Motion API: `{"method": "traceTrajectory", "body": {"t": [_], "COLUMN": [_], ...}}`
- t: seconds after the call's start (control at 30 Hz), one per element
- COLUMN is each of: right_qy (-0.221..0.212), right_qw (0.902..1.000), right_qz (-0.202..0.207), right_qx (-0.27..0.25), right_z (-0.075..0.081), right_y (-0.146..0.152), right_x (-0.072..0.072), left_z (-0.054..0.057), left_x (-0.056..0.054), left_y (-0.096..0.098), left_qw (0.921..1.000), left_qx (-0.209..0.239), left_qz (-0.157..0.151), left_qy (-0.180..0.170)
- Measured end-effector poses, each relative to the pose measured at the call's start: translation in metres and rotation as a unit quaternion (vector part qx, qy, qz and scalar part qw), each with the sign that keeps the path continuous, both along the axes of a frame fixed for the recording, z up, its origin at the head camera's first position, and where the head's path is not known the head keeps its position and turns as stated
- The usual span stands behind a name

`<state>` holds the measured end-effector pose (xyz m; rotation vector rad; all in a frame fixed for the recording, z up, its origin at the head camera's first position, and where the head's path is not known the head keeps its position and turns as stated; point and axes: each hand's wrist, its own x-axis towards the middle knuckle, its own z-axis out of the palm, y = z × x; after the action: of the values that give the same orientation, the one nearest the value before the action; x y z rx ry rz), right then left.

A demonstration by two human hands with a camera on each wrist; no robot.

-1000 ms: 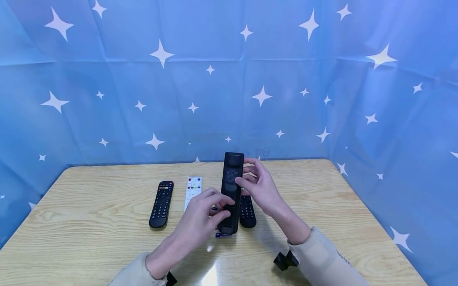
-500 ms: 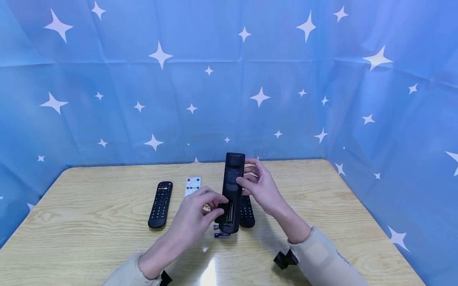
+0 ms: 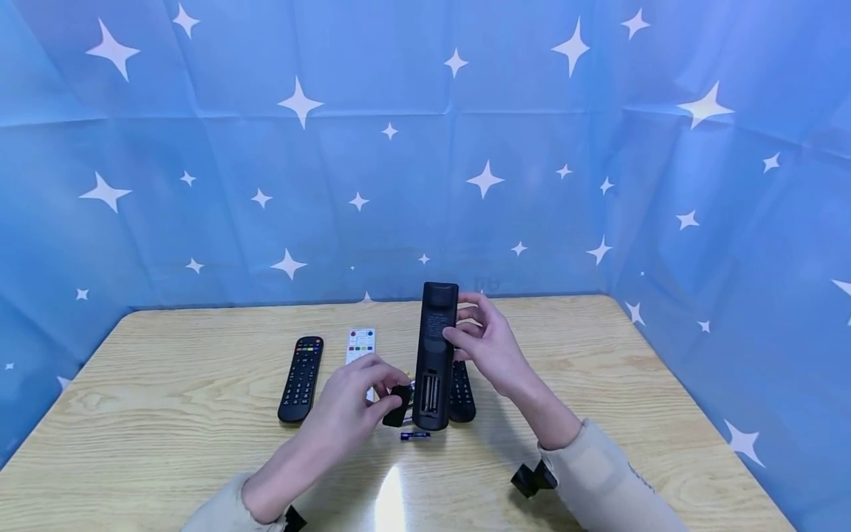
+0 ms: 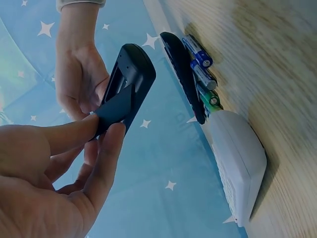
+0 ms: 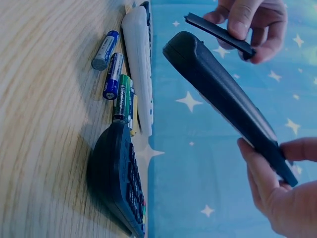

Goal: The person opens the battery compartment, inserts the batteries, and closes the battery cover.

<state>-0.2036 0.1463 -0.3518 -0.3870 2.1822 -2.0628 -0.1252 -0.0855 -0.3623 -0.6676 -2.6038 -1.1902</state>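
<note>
The right hand (image 3: 490, 347) gripped a long black plastic remote control (image 3: 435, 356) between thumb and fingers, above the wood-grained table (image 3: 166, 451). Beside it, the left hand (image 3: 354, 399) pinched a flat black plastic cover (image 3: 397, 411).

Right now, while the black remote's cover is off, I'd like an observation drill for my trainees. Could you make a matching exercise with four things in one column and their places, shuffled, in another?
Things
1. small black plastic cover
2. long black plastic remote with its battery bay open
3. long white plastic remote
4. blue sheet patterned with white stars

Places
A. lying on the pale wooden table
B. pinched in the left hand
C. hanging behind the table
D. held up in the right hand

Pairs: 1-B, 2-D, 3-A, 4-C
</note>
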Motion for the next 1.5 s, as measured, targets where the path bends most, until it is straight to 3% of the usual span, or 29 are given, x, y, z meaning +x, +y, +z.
{"method": "traceTrajectory", "body": {"t": [0.23,0.4,0.57,0.73,1.0,1.17,1.5], "right_qy": [0.001,0.008,0.01,0.01,0.005,0.005,0.006], "right_qw": [1.0,0.9999,0.9999,0.9999,1.0,1.0,1.0], "right_qz": [0.0,-0.002,-0.004,-0.007,-0.006,-0.007,-0.008], "right_qx": [-0.003,0.008,0.011,0.007,0.002,-0.002,0.0], "right_z": [0.002,0.003,0.005,0.006,0.005,0.005,0.005], "right_y": [0.001,0.003,0.005,0.005,0.005,0.005,0.006], "right_x": [0.0,0.0,-0.001,-0.001,-0.003,-0.003,-0.003], "left_z": [-0.004,-0.006,-0.008,-0.013,-0.018,-0.019,-0.02], "left_x": [0.0,0.001,0.002,0.004,0.005,0.005,0.008], "left_y": [-0.006,-0.012,-0.018,-0.025,-0.035,-0.038,-0.037], "left_qw": [0.9986,0.9937,0.988,0.9834,0.9638,0.9567,0.9527], "left_qx": [-0.04,-0.09,-0.112,-0.133,-0.181,-0.198,-0.211], "left_qz": [-0.032,-0.056,-0.074,-0.091,-0.121,-0.119,-0.107], "left_qy": [-0.008,-0.036,-0.077,-0.084,-0.155,-0.176,-0.191]}}
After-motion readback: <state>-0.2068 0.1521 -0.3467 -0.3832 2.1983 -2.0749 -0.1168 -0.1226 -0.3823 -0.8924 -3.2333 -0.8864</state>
